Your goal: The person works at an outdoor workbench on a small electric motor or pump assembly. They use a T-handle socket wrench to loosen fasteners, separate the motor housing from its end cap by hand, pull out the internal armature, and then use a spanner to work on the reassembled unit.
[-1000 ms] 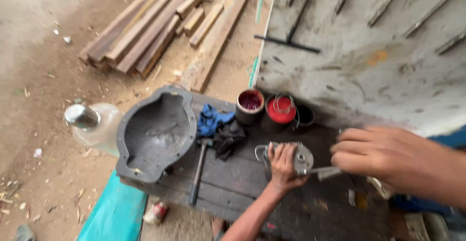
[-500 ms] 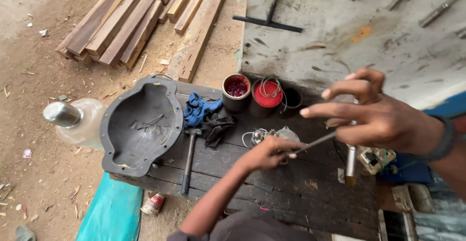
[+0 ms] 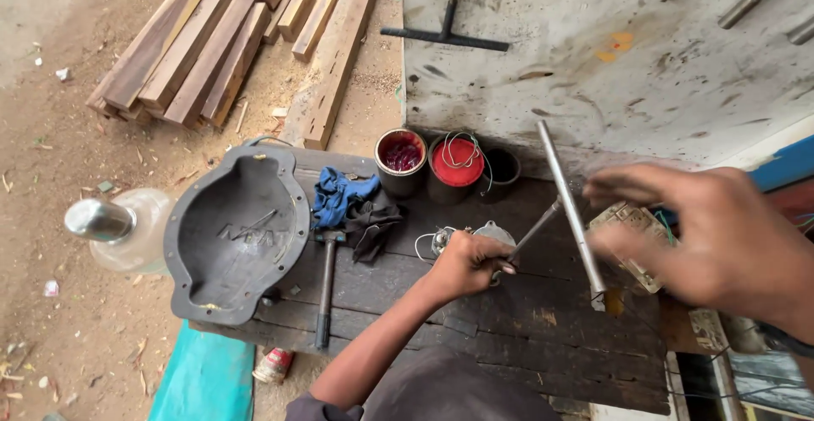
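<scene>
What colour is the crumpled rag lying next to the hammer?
Blue, beside a dark rag; the rag shows clearly in the head view.

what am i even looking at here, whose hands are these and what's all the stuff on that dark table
This is one picture from a camera worn on a person's head, looking down at their own two bare hands; no machine is involved. The left hand rests on a small metal part with wires on a dark wooden bench and grips a thin dark tool. The right hand is blurred, beside a long metal rod it seems to hold. On the bench lie a dark moulded metal cover, a hammer, blue and black rags and three small tins, one with a red lid. Wooden planks lie on the dirt ground beyond.
</scene>
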